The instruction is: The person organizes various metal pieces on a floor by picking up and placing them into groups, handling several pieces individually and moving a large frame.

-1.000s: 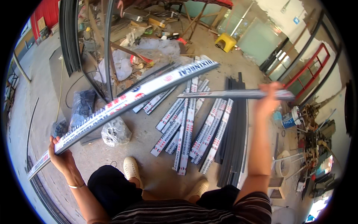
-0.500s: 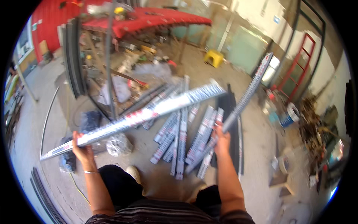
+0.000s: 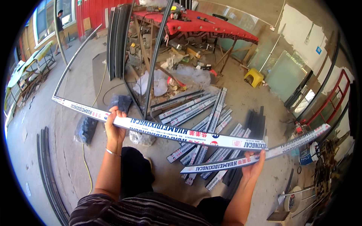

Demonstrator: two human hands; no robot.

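My left hand [image 3: 115, 128] is closed around a long metal profile [image 3: 173, 132] wrapped in white printed film. This profile slants across in front of me, its right end lower. At its far left end it meets a thin upright-looking bar [image 3: 75, 56], forming a corner. My right hand [image 3: 252, 168] grips a second, shorter film-covered profile [image 3: 298, 144], which rises toward the right. The long profile's right end lies at my right fingers, just above the shorter one; whether they touch I cannot tell. Below, several film-covered profiles [image 3: 192, 109] lie heaped on the floor.
A red-covered table [image 3: 218, 28] with tools stands at the back, scraps beneath it. Dark profiles [image 3: 118, 41] lean upright beside it; others [image 3: 49, 173] lie at the left. A yellow stool [image 3: 253, 77], a red metal frame [image 3: 333, 100] and a bucket [image 3: 310, 153] are on the right. A person [image 3: 60, 32] stands far left.
Both profiles have swung clockwise: the long one's left end rose and its right end dropped, while the shorter one turned from steep to nearly level. My view has shifted left.
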